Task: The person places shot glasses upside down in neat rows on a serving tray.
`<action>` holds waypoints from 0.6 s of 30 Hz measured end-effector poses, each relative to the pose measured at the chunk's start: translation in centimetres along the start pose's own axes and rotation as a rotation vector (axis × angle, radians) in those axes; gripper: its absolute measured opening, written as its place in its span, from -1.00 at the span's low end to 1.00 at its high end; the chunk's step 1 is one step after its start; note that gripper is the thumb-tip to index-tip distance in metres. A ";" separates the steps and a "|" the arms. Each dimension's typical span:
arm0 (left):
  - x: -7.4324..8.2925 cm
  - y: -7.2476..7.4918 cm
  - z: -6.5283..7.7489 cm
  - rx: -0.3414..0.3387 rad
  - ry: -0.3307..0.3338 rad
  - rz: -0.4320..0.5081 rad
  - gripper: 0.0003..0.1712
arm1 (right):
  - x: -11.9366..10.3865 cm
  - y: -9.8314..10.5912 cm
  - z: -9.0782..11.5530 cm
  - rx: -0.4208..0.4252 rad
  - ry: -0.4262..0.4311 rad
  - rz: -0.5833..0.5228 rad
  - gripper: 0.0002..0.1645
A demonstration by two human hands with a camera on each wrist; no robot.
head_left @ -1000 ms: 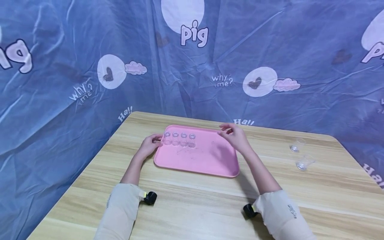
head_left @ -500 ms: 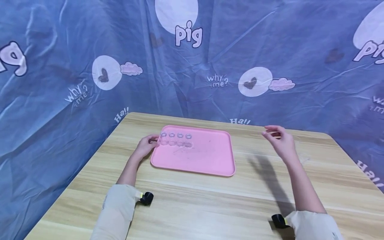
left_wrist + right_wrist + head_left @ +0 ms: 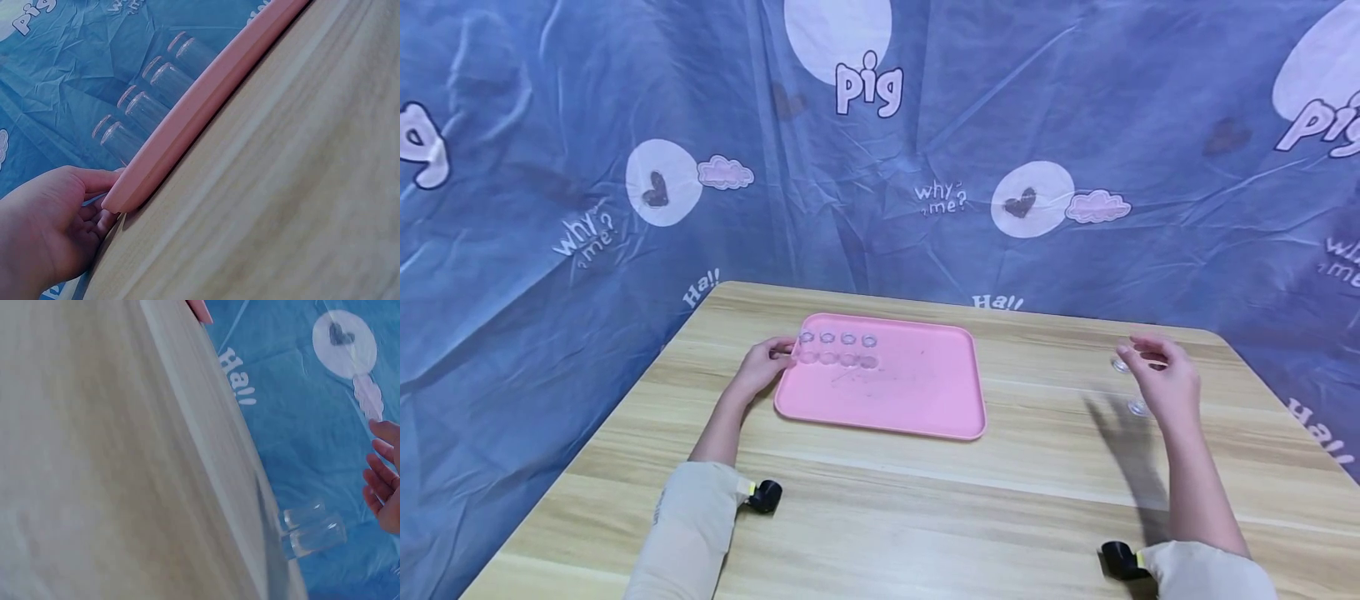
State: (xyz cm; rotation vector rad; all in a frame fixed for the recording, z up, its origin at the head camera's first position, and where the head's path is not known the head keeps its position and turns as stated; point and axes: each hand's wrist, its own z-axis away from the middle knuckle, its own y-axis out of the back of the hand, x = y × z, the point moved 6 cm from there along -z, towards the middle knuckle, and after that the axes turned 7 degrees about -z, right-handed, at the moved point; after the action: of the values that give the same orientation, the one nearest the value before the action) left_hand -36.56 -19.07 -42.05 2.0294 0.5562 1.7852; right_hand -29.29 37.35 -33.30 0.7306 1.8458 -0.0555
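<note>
At the left end of a pink tray, my left hand holds the edge. In the left wrist view its thumb lies on the rim and the other fingers curl below. A row of small clear glasses stands bottom up on the tray, near that hand. On the right, my right hand is over the table with fingers loosely bent and nothing in them. Two more clear glasses stand upright beside it: a farther glass and a nearer glass, both partly hidden by the hand.
The wooden table carries the tray and the glasses. A blue printed cloth hangs close behind its far edge and along the left side. Black wrist cameras are worn on both sleeves.
My right hand has travelled from above the tray's right end to the two glasses on the right. The left hand stays at the tray's edge, and the view has shifted slightly.
</note>
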 end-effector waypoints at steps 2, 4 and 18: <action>0.0 0.0 0.0 -0.002 -0.006 -0.002 -0.52 | 0.7 0.5 0.0 0.024 -0.020 0.024 -0.83; 0.1 0.0 0.0 -0.002 -0.007 0.001 -0.52 | 1.3 0.9 -0.1 0.027 -0.045 0.063 -0.75; 0.1 -0.1 0.1 -0.012 0.009 0.008 -0.51 | 5.7 1.2 0.8 -0.079 -0.092 0.098 -0.34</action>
State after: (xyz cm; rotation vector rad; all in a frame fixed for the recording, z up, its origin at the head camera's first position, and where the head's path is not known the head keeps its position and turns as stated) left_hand -36.49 -18.95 -41.96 2.0190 0.5404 1.7992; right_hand -29.22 40.58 -38.22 0.7506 1.7129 0.0465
